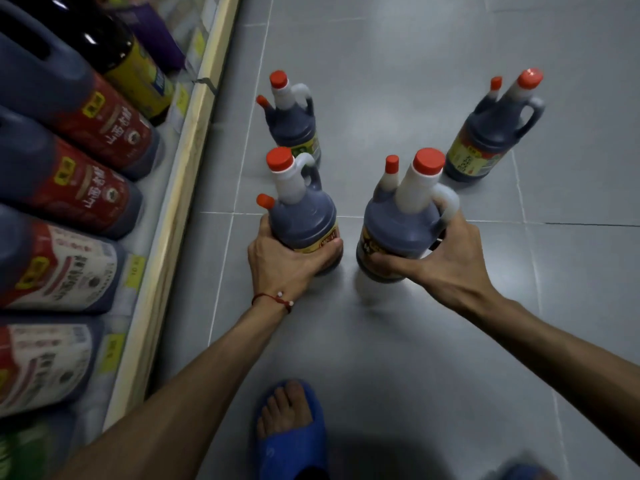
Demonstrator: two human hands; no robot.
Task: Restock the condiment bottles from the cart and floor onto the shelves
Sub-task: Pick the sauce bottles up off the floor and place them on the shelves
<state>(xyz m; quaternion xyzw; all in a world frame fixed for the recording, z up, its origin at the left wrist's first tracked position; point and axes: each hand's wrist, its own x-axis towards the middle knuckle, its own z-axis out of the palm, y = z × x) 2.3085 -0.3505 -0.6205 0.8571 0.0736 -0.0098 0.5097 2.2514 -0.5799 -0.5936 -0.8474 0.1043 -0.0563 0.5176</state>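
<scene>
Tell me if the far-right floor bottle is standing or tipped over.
Standing: the far-right bottle rests on its base on the floor, both red caps pointing up.

White characters "山西" stand on the red label of one dark plastic jug (114,133) on the pale wooden-edged shelf (180,188) and on its neighbour jug (93,195); other print is too blurred.

Shelf jugs (52,265) run off the left edge, the nearest labels too blurred for us to read; a blue shape (519,472) at the bottom edge is smeared.
</scene>
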